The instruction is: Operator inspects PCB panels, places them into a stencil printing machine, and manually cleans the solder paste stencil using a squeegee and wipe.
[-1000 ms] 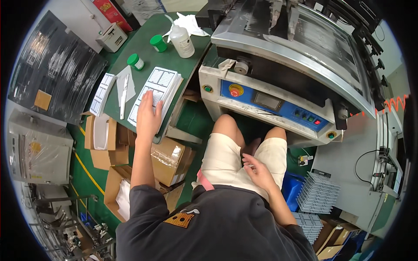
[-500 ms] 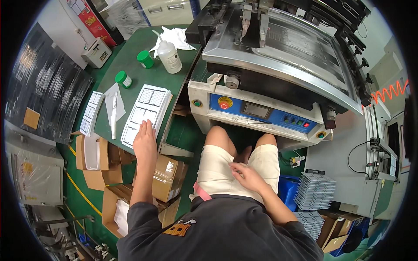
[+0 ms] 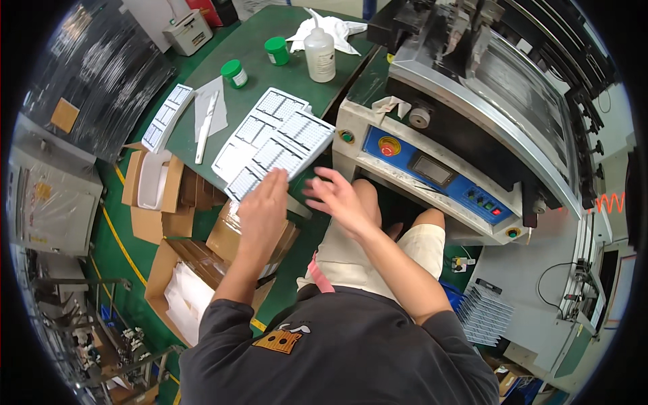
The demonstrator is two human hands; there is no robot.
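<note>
My left hand [image 3: 264,209] has its fingers over the near end of a white panel [image 3: 297,138] printed with black lines and small dots. The panel sits askew over the stack of similar panels [image 3: 275,103] on the green table, its right side jutting past the stack. The left thumb is hidden, but the hand appears to grip the panel's near edge. Just right of that edge, my right hand [image 3: 339,201] is raised above my lap, fingers apart and holding nothing. A white spatula-like tool [image 3: 206,128] lies on a paper sheet [image 3: 216,101] left of the stack.
The green table [image 3: 253,30] also bears a smaller panel stack [image 3: 167,117], green-lidded jars [image 3: 234,74], a squeeze bottle [image 3: 319,57] and a white cloth [image 3: 337,30]. A machine with a blue control panel [image 3: 435,169] stands at right. Cardboard boxes [image 3: 152,223] sit below left; grey racks [image 3: 486,310] stand lower right.
The left hand has shifted a panel rightward across the stack, turning it askew. My right hand has risen from my lap toward the panel. The view has swung to the left.
</note>
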